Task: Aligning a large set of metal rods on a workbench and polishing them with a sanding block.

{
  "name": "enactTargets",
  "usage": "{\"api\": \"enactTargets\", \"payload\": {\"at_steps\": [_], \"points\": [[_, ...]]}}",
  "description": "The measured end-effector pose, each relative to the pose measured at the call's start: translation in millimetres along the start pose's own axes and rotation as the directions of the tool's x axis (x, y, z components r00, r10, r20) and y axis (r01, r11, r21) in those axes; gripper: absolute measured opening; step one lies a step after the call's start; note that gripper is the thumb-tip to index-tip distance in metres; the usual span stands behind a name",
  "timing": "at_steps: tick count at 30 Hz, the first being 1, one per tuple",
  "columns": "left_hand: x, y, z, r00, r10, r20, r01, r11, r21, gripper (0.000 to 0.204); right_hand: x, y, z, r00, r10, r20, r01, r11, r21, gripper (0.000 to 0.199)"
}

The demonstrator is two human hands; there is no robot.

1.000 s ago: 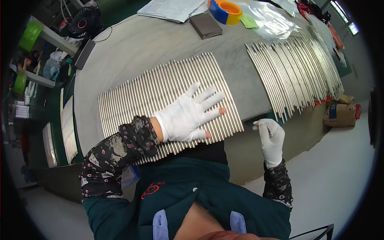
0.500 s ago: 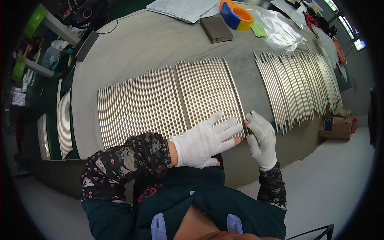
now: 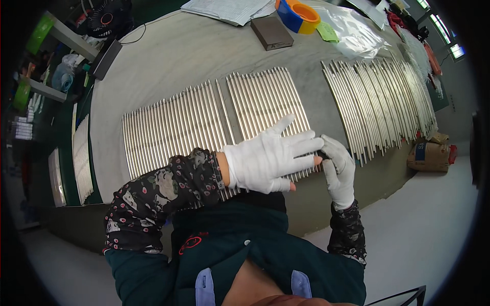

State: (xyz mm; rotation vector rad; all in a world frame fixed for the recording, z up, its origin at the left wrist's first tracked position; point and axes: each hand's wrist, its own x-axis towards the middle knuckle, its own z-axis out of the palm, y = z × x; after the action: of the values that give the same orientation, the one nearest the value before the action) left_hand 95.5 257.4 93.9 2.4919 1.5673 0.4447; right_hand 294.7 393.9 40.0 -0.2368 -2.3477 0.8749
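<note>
Many slim silvery metal rods lie side by side on the grey table. My left hand (image 3: pixel 273 158), in a white glove with some fingertips bare, lies flat across the near part of the middle group of rods (image 3: pixel 268 97), fingers spread. Close by its fingertips, at that group's right edge, is my right hand (image 3: pixel 338 171), also gloved. Its fingers are curled together around something small and dark that I cannot make out. One single rod (image 3: pixel 224 112) lies apart, between the middle group and the wider left group (image 3: pixel 173 127).
More rods (image 3: pixel 380 107) lie at the right, their ends uneven. Along the far side are a grey-brown block (image 3: pixel 272 33), a blue-and-orange tape dispenser (image 3: pixel 301 18), papers (image 3: pixel 229 9) and clear plastic film (image 3: pixel 357 33). A small fan (image 3: pixel 108 19) stands far left; a brown bag (image 3: pixel 431 157) sits at right.
My left hand has moved slightly away from me and to the right over the rods. One rod now lies separate in the gap between groups. My right hand has shifted slightly farther from me.
</note>
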Motion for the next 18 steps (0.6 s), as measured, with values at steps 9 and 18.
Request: {"api": "enactTargets", "payload": {"at_steps": [9,18], "points": [[-26.9,-128.2,-21.8,0.900,-0.430,-0.077,0.436,0.891,0.123,0.076,8.0,10.6,0.4,0.997,0.067,-0.047,-0.059,0.987,0.153,0.027],[-31.1,-127.6,-20.0,0.922,-0.385,-0.046,0.387,0.918,0.085,0.066,3.0,10.6,3.9,0.996,0.080,-0.045,-0.070,0.979,0.190,0.025]]}}
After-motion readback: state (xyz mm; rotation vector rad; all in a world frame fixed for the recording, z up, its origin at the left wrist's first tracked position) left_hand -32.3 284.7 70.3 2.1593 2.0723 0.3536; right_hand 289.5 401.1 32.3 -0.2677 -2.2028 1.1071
